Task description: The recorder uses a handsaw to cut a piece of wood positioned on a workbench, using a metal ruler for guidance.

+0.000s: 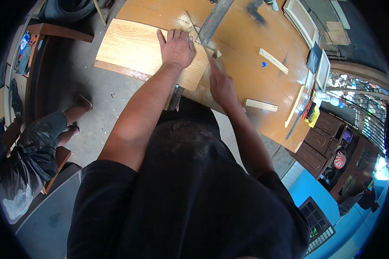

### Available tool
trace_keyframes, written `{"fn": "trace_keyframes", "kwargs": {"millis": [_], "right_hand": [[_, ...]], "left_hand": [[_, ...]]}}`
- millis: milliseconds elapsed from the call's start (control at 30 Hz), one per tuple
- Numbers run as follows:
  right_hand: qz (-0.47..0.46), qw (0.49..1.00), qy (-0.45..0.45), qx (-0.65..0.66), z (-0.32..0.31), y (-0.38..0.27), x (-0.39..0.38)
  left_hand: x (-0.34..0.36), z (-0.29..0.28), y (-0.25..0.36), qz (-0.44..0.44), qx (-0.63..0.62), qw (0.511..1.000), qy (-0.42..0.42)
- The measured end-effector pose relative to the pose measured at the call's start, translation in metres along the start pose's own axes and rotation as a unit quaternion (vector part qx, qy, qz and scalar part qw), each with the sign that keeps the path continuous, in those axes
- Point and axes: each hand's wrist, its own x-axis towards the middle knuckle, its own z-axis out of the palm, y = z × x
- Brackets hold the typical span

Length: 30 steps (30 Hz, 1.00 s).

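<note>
Nearest the camera, the wearer's black shirt (181,198) is seen, with both forearms stretched past it toward the far side. Under the left hand (177,49), a pale wooden board (134,45) is pressed flat, the palm down and the fingers spread near the board's right end. By the right hand (223,88), which is blurred and curled, the near end of a thin saw (194,26) seems to be gripped; its handle cannot be made out. The board's long axis is laid roughly left to right, its right end tipped slightly nearer, while the saw is slanted from far left to near right across the far right corner. The board is thus placed to the left of the right hand, and the left hand is the nearer of the two to it. Beyond the saw, a dark wooden bar (215,21) is set on the orange-brown table (237,69); farther right, two short wooden strips (273,61) are scattered.
</note>
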Motion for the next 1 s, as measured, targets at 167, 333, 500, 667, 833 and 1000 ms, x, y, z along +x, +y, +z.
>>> {"fn": "trace_keyframes", "kwargs": {"millis": [167,333,500,667,833,1000], "right_hand": [[-0.184,0.967,0.164,-0.064,-0.005,0.017,-0.056],[-0.052,0.997,0.052,0.008,0.007,0.002,0.027],[-0.002,0.999,0.02,0.029,0.006,-0.005,0.023],[-0.09,0.992,0.089,-0.01,0.002,0.024,-0.062],[-0.087,0.993,0.079,0.018,0.006,0.011,-0.017],[-0.116,0.988,0.103,0.001,0.018,0.019,0.025]], "left_hand": [[0.002,-0.002,0.001,0.009,-0.021,1.0,0.01],[0.0,-0.004,0.001,0.017,-0.03,0.999,0.013],[0.0,0.0,0.001,0.0,-0.01,1.0,0.005],[0.0,-0.004,0.002,0.002,-0.025,1.0,0.001],[0.001,-0.007,0.002,0.017,-0.014,1.0,0.001],[0.004,-0.002,0.001,0.001,-0.016,1.0,0.004]]}}
